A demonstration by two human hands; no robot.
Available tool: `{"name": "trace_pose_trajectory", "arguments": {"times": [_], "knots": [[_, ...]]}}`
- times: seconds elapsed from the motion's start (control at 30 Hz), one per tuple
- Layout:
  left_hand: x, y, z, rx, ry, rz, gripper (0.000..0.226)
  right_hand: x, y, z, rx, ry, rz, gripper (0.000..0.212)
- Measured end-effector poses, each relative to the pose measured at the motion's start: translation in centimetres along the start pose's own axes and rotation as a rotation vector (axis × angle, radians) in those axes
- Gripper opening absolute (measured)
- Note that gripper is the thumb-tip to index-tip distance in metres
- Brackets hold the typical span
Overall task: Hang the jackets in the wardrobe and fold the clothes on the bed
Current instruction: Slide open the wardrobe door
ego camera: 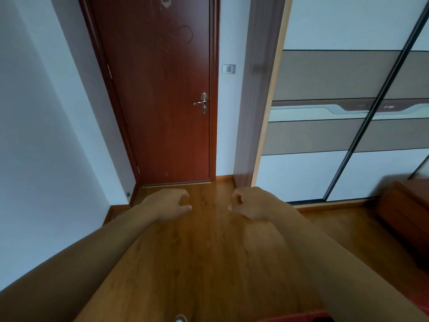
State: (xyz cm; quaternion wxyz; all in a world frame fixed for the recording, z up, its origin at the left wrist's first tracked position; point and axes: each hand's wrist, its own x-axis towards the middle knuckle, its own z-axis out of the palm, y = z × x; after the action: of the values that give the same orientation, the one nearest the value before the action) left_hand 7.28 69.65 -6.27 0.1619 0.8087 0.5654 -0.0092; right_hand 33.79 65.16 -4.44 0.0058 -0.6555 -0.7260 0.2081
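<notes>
Forearms stretch forward, bare, from the bottom of the view over the wooden floor. A strip of red fabric shows at the lower edge, nearer than the right hand; what it belongs to I cannot tell. The left hand and the right hand hover side by side with a gap between them. Their fingers are loosely curled, and neither holds anything.

Out to the right of the right hand stands a reddish wooden piece of furniture, blurred and cut off by the frame. It may be the bed's end, but that is a guess. No jacket or loose clothes are in view.

Beyond and to the right of the right hand rises the wardrobe. Its sliding panels are drawn across where visible, and a dark rail marks where two meet. Straight beyond both hands is a brown door with a metal handle. A light switch sits on the wall between door and wardrobe.

With both hands empty, the step in hand looks like heading for a garment or the wardrobe. It would go best to turn right and slide a panel aside with a flat palm near its edge. Jackets can then be carried over one at a time, held at the shoulders.
</notes>
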Motion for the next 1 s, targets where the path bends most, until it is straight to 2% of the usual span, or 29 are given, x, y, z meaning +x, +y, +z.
{"name": "trace_pose_trajectory", "arguments": {"times": [0.13,0.23,0.43,0.6,0.77,1.0], "knots": [[8.2,-2.4,-1.4,0.020,-0.004,0.048,0.057,8.4,1.4,-0.9,0.066,-0.003,0.107,0.040],[14.1,-4.1,-3.1,0.029,-0.042,0.079,0.058,13.8,2.5,-1.8,0.174,0.032,0.211,0.044],[24.7,-4.2,-5.6,0.023,-0.087,0.158,0.052,19.6,4.8,-5.1,0.148,0.049,0.287,0.045],[32.0,0.8,-5.8,0.017,-0.166,0.299,0.044,21.0,9.8,-7.8,0.158,0.084,0.378,0.049],[39.3,7.4,-5.2,0.048,-0.183,0.398,0.050,21.9,17.1,-9.5,0.172,0.111,0.480,0.049],[50.8,19.2,-4.3,0.087,-0.170,0.461,0.054,24.2,31.0,-13.7,0.200,0.186,0.554,0.050]]}}
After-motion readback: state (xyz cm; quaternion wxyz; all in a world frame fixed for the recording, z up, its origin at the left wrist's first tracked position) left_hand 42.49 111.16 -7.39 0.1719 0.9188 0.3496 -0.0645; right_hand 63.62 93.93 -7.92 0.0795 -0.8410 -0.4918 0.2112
